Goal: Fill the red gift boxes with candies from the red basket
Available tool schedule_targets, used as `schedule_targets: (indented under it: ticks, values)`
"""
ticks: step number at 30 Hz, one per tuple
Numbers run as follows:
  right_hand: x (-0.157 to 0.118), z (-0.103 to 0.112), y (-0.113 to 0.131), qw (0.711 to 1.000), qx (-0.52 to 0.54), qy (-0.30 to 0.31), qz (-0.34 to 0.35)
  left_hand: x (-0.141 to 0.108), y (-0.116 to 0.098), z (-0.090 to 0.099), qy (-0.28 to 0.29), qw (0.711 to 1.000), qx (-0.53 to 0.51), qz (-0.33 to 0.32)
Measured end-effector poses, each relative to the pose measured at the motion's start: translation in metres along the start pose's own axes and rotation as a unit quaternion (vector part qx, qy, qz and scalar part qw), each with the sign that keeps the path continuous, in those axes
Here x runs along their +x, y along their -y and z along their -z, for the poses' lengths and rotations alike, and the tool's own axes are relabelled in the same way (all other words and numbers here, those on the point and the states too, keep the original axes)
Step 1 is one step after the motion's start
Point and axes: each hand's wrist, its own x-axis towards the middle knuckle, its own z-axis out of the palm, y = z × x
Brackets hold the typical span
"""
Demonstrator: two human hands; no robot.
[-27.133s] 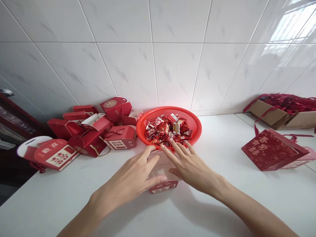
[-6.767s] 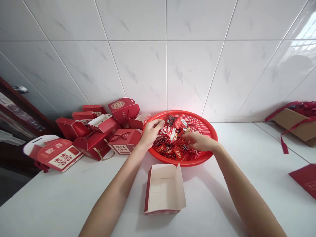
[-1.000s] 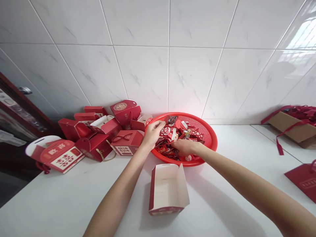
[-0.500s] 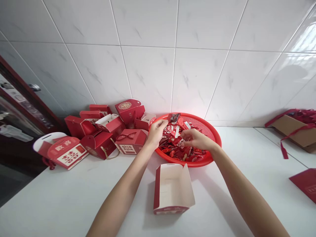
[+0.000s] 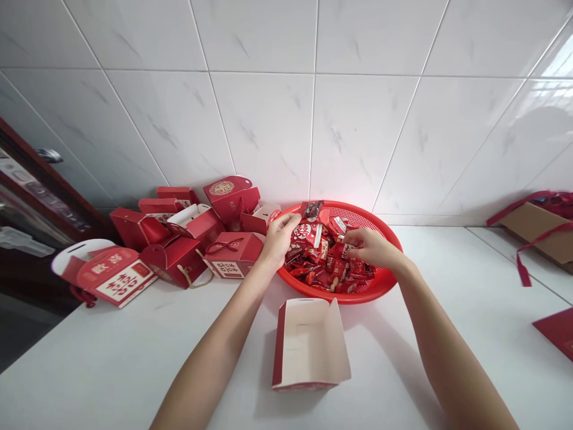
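A red plastic basket (image 5: 385, 230) with a perforated wall holds a heap of red-wrapped candies (image 5: 338, 269). My left hand (image 5: 280, 239) is over its left side, thumb and fingers closed at the edge of a red candy packet (image 5: 308, 234) with white print. Inside the right half, my right hand (image 5: 369, 246) has its fingers curled and pinched on a small red wrapped candy, which they mostly hide. Between my forearms stands an open red gift box (image 5: 313, 349) with a bare white inside, just in front of the basket.
Several red gift boxes (image 5: 235, 254) crowd the left back of the white counter (image 5: 188, 334), some with cord handles. At the right are a brown cardboard box (image 5: 539, 230) with red ribbon and a red card piece (image 5: 559, 331). A tiled wall (image 5: 268, 131) rises behind.
My right hand has moved a little to the right within the basket, uncovering more candies in the middle. My left hand stays by the same packet. The view has shifted slightly.
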Motion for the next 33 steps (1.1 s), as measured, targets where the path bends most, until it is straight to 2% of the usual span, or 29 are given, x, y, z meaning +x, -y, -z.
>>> schedule_targets:
  ticks: [5,10,15,20,28,33]
  values:
    - [-0.009,0.01,0.001,0.993,-0.051,0.11,-0.006,0.0,-0.001,-0.001,-0.005,1.0,-0.001,0.006]
    - [0.001,-0.002,0.019,0.987,-0.135,0.085,0.007,0.0,-0.002,-0.001,-0.002,1.0,-0.002,0.005]
    - [0.019,-0.017,0.036,0.962,-0.239,0.132,0.006,0.0,-0.001,0.0,0.005,1.0,-0.003,0.003]
    - [0.025,-0.028,0.046,0.936,-0.311,0.164,0.011,0.0,-0.001,-0.001,0.002,1.0,-0.004,-0.001]
    - [0.022,-0.037,0.051,0.927,-0.329,0.175,0.037,0.001,0.003,0.001,0.002,1.0,0.004,-0.012]
    - [0.023,-0.044,0.053,0.939,-0.299,0.167,0.042,0.0,0.004,0.0,0.002,1.0,0.0,-0.015]
